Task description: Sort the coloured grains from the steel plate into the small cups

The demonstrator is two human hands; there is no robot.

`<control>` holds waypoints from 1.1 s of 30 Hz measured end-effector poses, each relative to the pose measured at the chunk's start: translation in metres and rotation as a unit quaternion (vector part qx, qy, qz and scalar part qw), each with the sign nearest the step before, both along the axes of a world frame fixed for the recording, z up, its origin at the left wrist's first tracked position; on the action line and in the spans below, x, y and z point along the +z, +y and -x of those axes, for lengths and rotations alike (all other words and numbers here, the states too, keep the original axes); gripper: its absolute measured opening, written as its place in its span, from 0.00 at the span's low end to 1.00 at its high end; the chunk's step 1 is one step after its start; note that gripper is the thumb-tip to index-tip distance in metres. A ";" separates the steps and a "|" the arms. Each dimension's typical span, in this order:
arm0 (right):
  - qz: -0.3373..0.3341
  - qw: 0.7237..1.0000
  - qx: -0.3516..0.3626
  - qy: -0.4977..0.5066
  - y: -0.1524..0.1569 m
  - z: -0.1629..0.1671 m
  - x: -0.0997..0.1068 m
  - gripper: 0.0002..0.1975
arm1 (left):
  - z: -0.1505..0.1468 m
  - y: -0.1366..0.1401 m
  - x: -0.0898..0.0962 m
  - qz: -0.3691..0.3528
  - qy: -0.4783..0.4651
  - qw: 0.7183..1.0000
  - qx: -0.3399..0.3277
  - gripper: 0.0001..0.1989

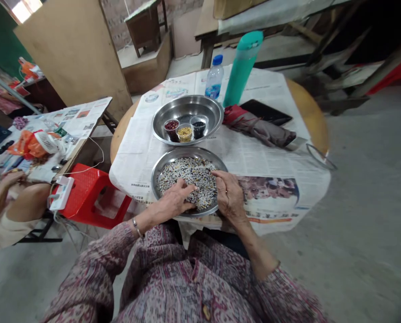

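Observation:
A shallow steel basin [155,169] stands at the table's near edge. Spread across it is a mix of small white grains with dark and yellow bits [183,168]. My left hand [174,198] is over the near left part of the mix, fingers and thumb apart, tips at the grains. At the right rim is my right hand [230,194], its fingers bent together and reaching in over the mix; anything between them is hidden. Behind stands a larger steel basin [187,104] holding three clear cups: dark red beans [171,127], yellow grains [184,133] and black beans [198,127].
Newspaper [136,148] covers the round table. A water bottle [214,78], green tumbler [242,67], folded umbrella [259,128] and dark flat case [267,111] stand or lie beyond. At left are a red stool [85,190], power strip [61,193] and a seated person [18,202].

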State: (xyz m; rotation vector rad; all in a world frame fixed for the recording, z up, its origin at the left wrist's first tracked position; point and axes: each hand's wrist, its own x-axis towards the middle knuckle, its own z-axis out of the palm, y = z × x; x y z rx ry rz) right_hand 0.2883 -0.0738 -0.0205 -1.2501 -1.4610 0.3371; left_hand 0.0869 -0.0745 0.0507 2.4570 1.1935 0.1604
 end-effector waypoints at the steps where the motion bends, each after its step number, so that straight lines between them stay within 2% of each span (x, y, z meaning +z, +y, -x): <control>1: -0.002 1.000 0.000 -0.001 0.000 0.000 0.000 0.18 | -0.008 0.004 -0.005 -0.002 -0.008 1.000 -0.003 0.20; 4: -0.006 1.000 0.000 0.001 0.001 0.001 -0.001 0.18 | -0.036 0.028 -0.017 -0.009 -0.029 0.999 -0.028 0.11; 6: -0.005 1.000 0.000 0.003 0.002 0.001 -0.002 0.18 | -0.050 0.046 -0.021 -0.018 -0.058 0.998 -0.026 0.09; 9: -0.004 1.000 0.003 0.005 0.001 0.001 -0.002 0.18 | -0.058 0.066 -0.018 -0.054 -0.112 0.992 0.003 0.14; 11: -0.006 1.000 0.005 0.007 0.001 0.001 -0.002 0.18 | -0.055 0.071 -0.012 -0.076 -0.109 0.991 0.009 0.16; 13: -0.005 1.000 0.004 0.006 0.001 0.001 -0.002 0.18 | -0.049 0.072 -0.006 -0.090 -0.066 0.994 0.010 0.19; 16: -0.001 1.000 0.004 0.002 0.001 0.001 -0.001 0.17 | -0.043 0.071 -0.002 -0.092 0.008 0.996 0.006 0.33; 17: -0.001 1.000 0.004 0.000 0.001 0.001 -0.001 0.17 | -0.042 0.071 -0.003 -0.092 0.021 0.996 0.001 0.35; 18: -0.002 1.000 0.004 -0.002 0.001 0.001 -0.001 0.17 | -0.042 0.071 -0.004 -0.090 0.026 0.996 -0.013 0.33; 22: -0.005 1.000 0.003 -0.011 0.000 0.000 -0.001 0.17 | -0.038 0.069 -0.007 -0.074 0.029 0.992 -0.095 0.10; 24: -0.005 1.000 0.002 -0.013 0.000 0.000 -0.001 0.17 | -0.028 0.067 -0.007 -0.075 0.038 0.991 -0.107 0.11; 26: -0.004 1.000 0.002 -0.015 -0.001 -0.001 -0.002 0.17 | -0.013 0.064 -0.005 -0.090 0.043 0.992 -0.083 0.11; 29: -0.005 1.000 0.003 -0.017 -0.001 -0.001 -0.003 0.16 | 0.011 0.058 -0.002 -0.117 0.053 0.992 -0.004 0.09; 31: -0.005 1.000 0.002 -0.017 -0.001 -0.001 -0.004 0.16 | 0.023 0.051 -0.003 -0.116 0.062 0.990 0.041 0.17; 33: -0.003 1.000 -0.002 -0.019 -0.001 -0.001 -0.004 0.16 | 0.028 0.041 -0.005 -0.086 0.059 0.993 0.047 0.26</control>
